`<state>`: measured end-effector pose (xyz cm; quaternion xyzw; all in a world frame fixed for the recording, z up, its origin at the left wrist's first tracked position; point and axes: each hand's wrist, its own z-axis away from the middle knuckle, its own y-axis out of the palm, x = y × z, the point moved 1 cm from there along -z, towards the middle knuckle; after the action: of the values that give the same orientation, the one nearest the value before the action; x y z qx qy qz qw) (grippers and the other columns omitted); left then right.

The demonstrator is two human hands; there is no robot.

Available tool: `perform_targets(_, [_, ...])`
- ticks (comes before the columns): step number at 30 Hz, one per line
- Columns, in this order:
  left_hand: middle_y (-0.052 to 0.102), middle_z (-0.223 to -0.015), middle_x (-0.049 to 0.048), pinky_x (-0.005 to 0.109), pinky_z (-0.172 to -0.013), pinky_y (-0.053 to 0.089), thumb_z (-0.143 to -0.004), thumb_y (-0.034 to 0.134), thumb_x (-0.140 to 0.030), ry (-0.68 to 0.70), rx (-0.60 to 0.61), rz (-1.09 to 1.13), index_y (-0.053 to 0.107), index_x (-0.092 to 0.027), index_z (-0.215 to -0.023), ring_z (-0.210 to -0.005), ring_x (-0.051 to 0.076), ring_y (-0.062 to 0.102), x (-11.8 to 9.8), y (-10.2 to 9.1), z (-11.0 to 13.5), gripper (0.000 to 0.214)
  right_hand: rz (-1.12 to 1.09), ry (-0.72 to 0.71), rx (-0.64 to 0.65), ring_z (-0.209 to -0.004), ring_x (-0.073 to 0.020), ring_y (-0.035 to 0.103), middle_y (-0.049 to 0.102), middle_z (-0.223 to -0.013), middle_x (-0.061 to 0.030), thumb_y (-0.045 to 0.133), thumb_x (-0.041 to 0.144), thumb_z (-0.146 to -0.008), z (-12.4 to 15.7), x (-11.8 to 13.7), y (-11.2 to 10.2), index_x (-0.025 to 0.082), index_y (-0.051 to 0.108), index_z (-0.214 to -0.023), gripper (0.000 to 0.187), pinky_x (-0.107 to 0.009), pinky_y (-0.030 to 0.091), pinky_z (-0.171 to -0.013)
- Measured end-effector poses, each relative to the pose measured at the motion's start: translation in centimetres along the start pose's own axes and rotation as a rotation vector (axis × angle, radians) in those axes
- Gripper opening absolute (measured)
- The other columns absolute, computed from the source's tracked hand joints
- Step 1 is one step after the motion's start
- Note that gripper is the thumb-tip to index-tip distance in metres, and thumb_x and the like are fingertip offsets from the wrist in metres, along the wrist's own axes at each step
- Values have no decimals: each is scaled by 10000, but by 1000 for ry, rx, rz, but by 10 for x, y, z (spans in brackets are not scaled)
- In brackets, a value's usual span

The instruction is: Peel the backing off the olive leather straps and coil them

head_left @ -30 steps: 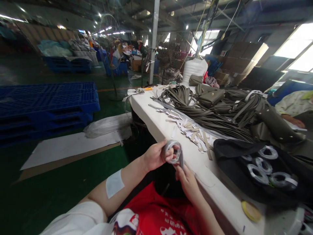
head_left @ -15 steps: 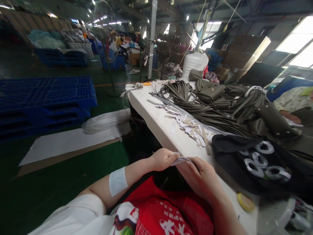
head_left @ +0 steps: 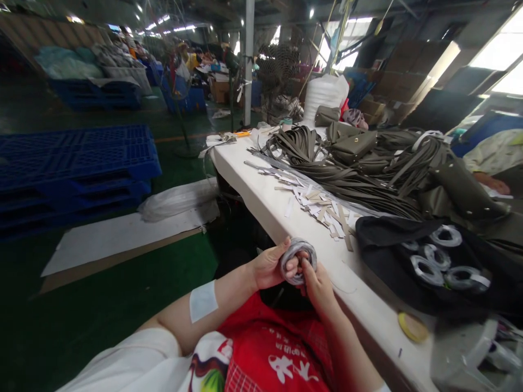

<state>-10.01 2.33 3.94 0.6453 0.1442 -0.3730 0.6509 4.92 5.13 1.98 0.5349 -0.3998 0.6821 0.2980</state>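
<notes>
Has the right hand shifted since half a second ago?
Yes. The right hand has moved leftward in view, farther from the yellow disc lying on the white table, and nearer the left hand.

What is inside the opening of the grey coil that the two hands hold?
Inside the grey coil, fingers of the left hand and the right hand show. What lies behind those fingers is covered.

Daylight is glaring through windows (head_left: 500, 46) far beyond and right of the grip, while lamps (head_left: 158, 22) beyond and left are glowing. The floor (head_left: 90, 321) left of it is lying dim; the gripped coil (head_left: 301, 245) is looking slightly soft; outer edges are stretching.
</notes>
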Motion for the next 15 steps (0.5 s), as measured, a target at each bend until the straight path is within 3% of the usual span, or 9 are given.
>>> perform_targets(4, [691, -868, 72, 294, -763, 475, -827, 594, -614, 160, -182, -563, 680, -117, -1012, -770, 175, 618, 5, -10, 3, 537, 276, 3, 366, -528, -141, 540, 636, -655, -3, 509, 538, -888, -1, 6, -33, 179, 632, -919, 381, -234, 412, -496])
perform_targets(6, [697, -1037, 79, 317, -871, 459, -866, 582, -541, 193, -107, -880, 660, -159, -1133, -929, 204, 624, 8, -9, 5, 472, 432, -28, 468, -615, -158, 579, 685, -750, -31, 566, 482, -864, 0, 5, -42, 179, 667, -865, 319, -244, 430, -569])
perform_targets(8, [686, -1133, 80, 329, -932, 440, -906, 545, -473, 191, -3, -1061, 661, -184, -1163, -1018, 220, 615, 13, -6, 6, 404, 495, -37, 430, -673, -181, 598, 699, -783, -50, 573, 439, -858, 0, 2, -42, 172, 682, -827, 290, -263, 441, -615])
perform_targets(10, [688, -1123, 81, 297, -837, 483, -931, 501, -452, 196, -42, -1073, 659, -186, -1175, -903, 194, 647, 19, -4, 5, 394, 417, -42, 362, -743, -202, 613, 708, -836, -59, 557, 426, -869, 1, -3, -39, 159, 693, -924, 304, -285, 463, -670])
perform_targets(12, [700, -1005, 80, 244, -626, 487, -943, 458, -484, 197, -175, -959, 632, -167, -1210, -660, 137, 623, 23, -6, 4, 449, 288, -49, 316, -806, -209, 619, 710, -901, -58, 545, 448, -884, 2, -7, -36, 151, 674, -1058, 367, -297, 479, -718])
perform_targets(15, [663, -789, 45, 203, -494, 426, -930, 446, -544, 187, -262, -779, 627, -136, -1178, -507, 96, 536, 25, -10, 2, 511, 197, -41, 310, -817, -201, 620, 709, -927, -50, 516, 474, -911, 4, -7, -38, 147, 671, -1066, 394, -291, 483, -732])
